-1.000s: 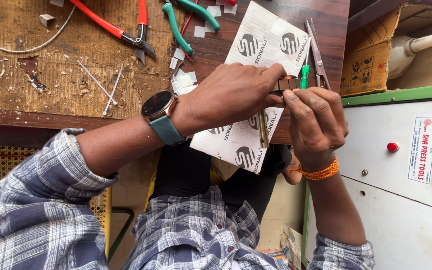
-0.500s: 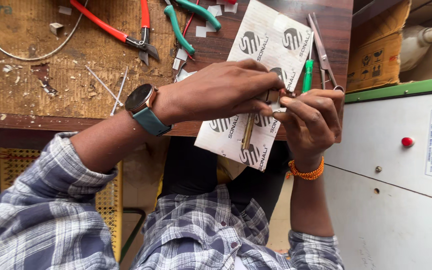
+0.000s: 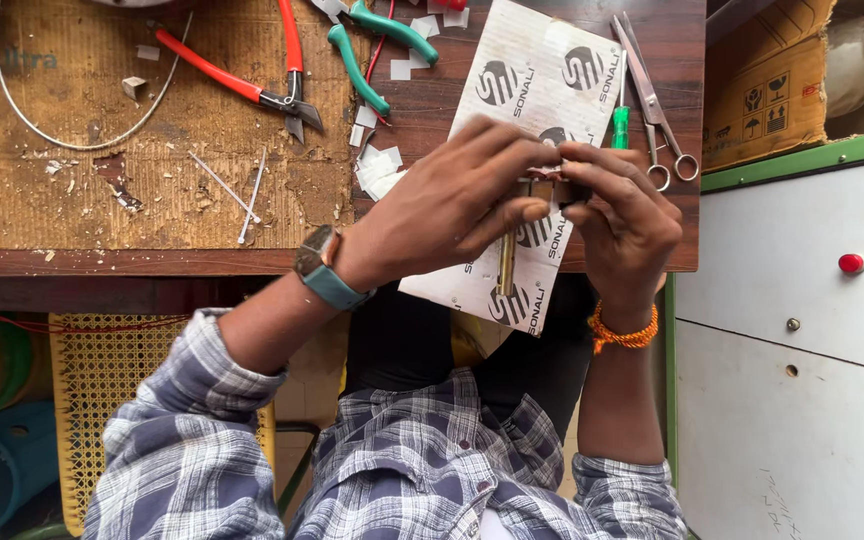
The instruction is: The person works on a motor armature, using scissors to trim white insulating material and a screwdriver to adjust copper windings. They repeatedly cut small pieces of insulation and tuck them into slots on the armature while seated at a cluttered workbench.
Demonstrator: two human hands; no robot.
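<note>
My left hand (image 3: 457,205) and my right hand (image 3: 624,222) meet over a printed white sheet (image 3: 527,90) at the front edge of the wooden bench (image 3: 152,210). Together they pinch a small brass-coloured metal part (image 3: 508,262) whose thin stem hangs down below the fingers. Its upper end is hidden between my fingertips. The left wrist wears a watch with a teal strap (image 3: 324,272); an orange thread band (image 3: 622,333) circles the right wrist.
Red-handled pliers (image 3: 252,75) and green-handled pliers (image 3: 372,45) lie at the back of the bench beside white paper scraps (image 3: 377,165). Scissors (image 3: 652,100) and a green-handled tool (image 3: 620,125) lie right of the sheet. A white cabinet with a red button (image 3: 852,263) stands right.
Both hands shifted slightly left and closer together over the sheet, the fingers still working the small brass part. The view slid, showing more of the bench.
</note>
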